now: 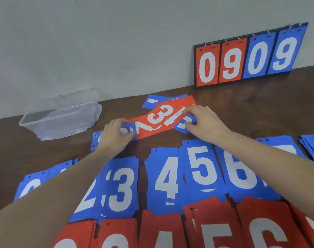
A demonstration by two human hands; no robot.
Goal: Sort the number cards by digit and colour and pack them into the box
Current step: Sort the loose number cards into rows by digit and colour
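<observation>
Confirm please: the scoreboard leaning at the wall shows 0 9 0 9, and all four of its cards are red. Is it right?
Not quite. In the head view the scoreboard leaning at the wall does read 0 9 0 9, but only the left two cards are red; the right two are blue.

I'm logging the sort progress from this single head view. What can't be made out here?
- Blue piles at near left: digits covered by the left forearm.
- Red row: lower halves cut off by the bottom edge.
- Blue pile at far right: cut off by the right edge.
- Unsorted cards: several digits hidden under the left hand, right hand and overlapping cards.
- Clear box: blurred, contents uncertain.
</observation>
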